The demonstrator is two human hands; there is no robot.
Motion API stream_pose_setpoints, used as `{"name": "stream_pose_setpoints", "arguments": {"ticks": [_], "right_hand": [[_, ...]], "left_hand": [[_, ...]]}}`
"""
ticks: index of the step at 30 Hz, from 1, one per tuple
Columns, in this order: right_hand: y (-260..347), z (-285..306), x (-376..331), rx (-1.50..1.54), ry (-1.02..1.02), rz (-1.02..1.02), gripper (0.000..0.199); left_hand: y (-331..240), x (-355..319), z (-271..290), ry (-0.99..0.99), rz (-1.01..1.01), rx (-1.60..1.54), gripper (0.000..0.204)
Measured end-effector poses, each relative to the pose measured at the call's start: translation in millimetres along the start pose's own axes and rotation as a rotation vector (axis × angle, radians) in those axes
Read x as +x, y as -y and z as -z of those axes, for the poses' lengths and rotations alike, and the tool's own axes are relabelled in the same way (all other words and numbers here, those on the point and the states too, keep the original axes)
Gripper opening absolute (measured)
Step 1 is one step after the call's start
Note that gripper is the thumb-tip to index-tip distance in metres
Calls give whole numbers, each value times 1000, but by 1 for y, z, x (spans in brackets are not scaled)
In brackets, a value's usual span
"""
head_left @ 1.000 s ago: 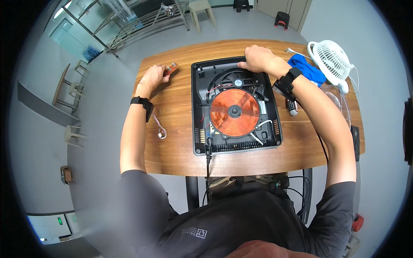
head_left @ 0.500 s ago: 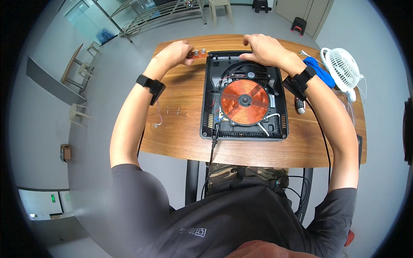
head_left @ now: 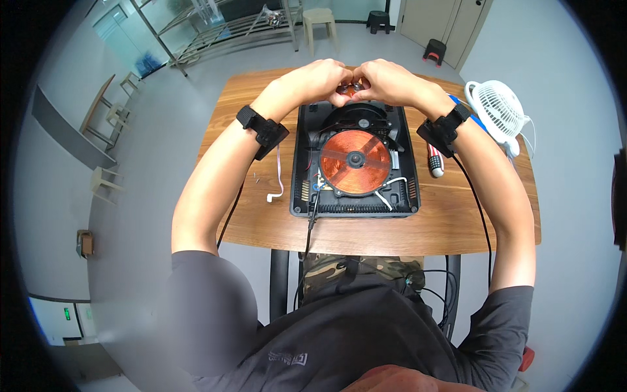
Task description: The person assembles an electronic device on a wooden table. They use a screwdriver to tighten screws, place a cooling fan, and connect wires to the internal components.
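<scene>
left hand (head_left: 318, 80) and right hand (head_left: 385, 80) pinch one small brownish part (head_left: 347, 90) together, fingertips meeting | held above far edge of opened black induction cooker (head_left: 354, 160), copper coil exposed | wooden counter (head_left: 470, 215); screwdriver (head_left: 435, 163) beside

The left hand (head_left: 318, 80) and right hand (head_left: 381, 79) meet fingertip to fingertip over a small reddish part (head_left: 348, 89); the fingers cover nearly all of it, so its shape and kind cannot be told. The far edge of the open black appliance (head_left: 356, 160) is hidden beneath both hands. The screwdriver (head_left: 435, 163) lies partly under the right wrist strap; only its striped handle shows. Small specks on the desk (head_left: 261, 215) beside the white cable (head_left: 277, 186) are too small to identify. A blue object (head_left: 475, 117) behind the right forearm is mostly concealed.
</scene>
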State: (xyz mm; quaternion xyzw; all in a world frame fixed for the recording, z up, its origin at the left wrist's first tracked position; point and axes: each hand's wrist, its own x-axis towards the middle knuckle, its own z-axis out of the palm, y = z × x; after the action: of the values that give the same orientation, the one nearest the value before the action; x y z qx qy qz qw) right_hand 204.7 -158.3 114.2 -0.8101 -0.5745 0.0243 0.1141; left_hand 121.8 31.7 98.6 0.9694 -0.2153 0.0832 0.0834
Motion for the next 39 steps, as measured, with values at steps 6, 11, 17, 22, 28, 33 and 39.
{"name": "stream_pose_setpoints", "arguments": {"ticks": [6,11,17,22,28,33,39], "right_hand": [[-36,-3,-6,-89,78,-57,38],[-68,-19,2,-50,77,-34,32],[-103,-36,9,13,104,-81,38],[-123,-53,12,16,106,-105,44],[-122,-61,15,87,183,-203,45],[-120,-66,19,170,259,-310,39],[-131,-76,18,131,249,-249,45]], "left_hand": [[1,32,-21,2,-54,-40,37],[15,48,-39,-24,-57,-57,37],[30,35,-55,9,-7,-57,48],[68,7,-63,76,90,-30,46],[84,-8,-79,95,170,-67,46],[90,-10,-87,115,254,-53,45],[70,-1,-79,160,372,-20,46]]}}
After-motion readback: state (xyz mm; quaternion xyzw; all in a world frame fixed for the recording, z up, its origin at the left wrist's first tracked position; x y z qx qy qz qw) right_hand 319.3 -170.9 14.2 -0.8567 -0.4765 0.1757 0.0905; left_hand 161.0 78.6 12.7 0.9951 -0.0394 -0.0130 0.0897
